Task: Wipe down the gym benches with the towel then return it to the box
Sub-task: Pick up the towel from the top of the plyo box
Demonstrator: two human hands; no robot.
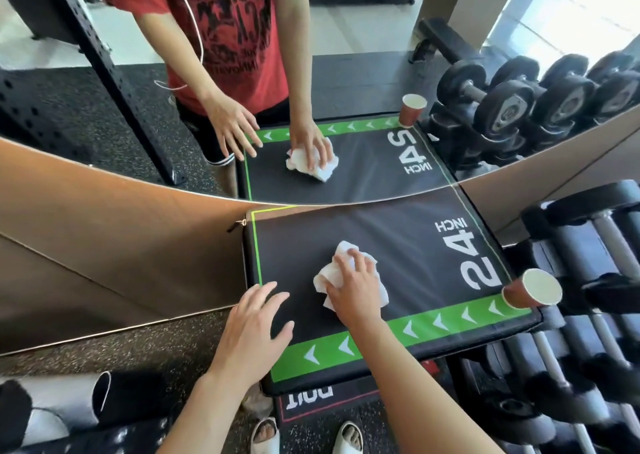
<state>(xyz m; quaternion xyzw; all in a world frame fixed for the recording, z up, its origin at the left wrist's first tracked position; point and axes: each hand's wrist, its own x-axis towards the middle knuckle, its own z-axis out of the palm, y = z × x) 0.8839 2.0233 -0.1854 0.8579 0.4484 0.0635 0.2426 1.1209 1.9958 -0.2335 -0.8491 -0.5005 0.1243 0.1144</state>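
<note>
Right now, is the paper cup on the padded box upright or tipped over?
Tipped: the paper cup lies on its side at the padded box's corner, mouth facing sideways.

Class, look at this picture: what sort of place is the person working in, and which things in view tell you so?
Most likely a gym. Dumbbells sit on a rack at the right, the padded box marked "24 INCH" looks like a jump box, and a wall mirror stands behind it.
</note>
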